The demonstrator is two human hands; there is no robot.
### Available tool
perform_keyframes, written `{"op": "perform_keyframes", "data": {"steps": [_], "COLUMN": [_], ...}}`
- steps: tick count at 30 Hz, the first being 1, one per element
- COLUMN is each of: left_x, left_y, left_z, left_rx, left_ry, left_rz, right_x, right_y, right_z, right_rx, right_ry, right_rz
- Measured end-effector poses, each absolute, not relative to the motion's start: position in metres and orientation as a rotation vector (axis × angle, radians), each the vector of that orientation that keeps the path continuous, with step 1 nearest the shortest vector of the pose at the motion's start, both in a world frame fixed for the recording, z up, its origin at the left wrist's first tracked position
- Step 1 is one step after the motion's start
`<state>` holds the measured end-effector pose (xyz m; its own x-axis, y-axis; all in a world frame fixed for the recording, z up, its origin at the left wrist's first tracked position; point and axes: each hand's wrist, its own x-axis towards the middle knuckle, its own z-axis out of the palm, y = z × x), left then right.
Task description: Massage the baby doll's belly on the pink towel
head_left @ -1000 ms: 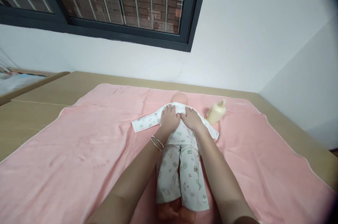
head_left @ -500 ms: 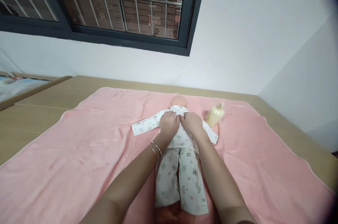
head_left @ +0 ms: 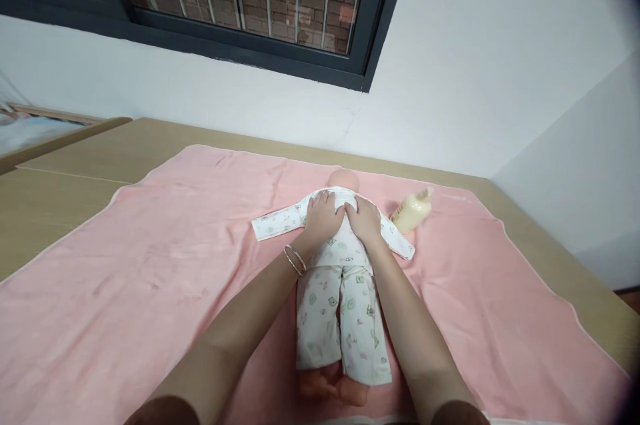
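A baby doll (head_left: 345, 248) in a white patterned shirt and trousers lies stretched out on a pink blanket (head_left: 190, 265), its bald head at the far end and its bare feet towards me. On the left of its upper torso rests my left hand (head_left: 324, 217), fingers extended flat over the shirt. My right hand (head_left: 365, 218) lies flat on the torso's right side, thumbs close together in the middle. Two thin bracelets circle my left wrist. Beyond the doll's right-hand sleeve, a pale yellow pump bottle (head_left: 413, 211) leans over on the blanket.
The blanket covers much of a wooden surface (head_left: 165, 135) that meets a white wall (head_left: 440, 78). Above is a dark-framed window (head_left: 250, 51) with metal bars and bricks behind. A raised wooden edge (head_left: 65, 141) runs at the left.
My hands have gone from bunched fingers near the middle of the torso to lying flatter and wider apart. The camera view has shifted, bringing the doll's feet into view.
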<state>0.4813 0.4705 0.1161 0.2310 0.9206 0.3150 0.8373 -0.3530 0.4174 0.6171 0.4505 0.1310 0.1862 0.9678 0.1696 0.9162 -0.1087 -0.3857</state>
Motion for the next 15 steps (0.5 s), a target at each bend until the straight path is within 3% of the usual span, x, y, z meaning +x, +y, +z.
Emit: {"op": "perform_keyframes", "data": {"steps": [15], "left_x": [0.482], "left_y": [0.464], "left_z": [0.131], "left_rx": [2.311], "left_ry": [1.681], "left_rz": [0.72], "right_x": [0.614], "right_y": [0.447], "right_z": [0.137], "right_rx": [-2.179], "right_ry": [-1.646], "right_rz": [0.304]}}
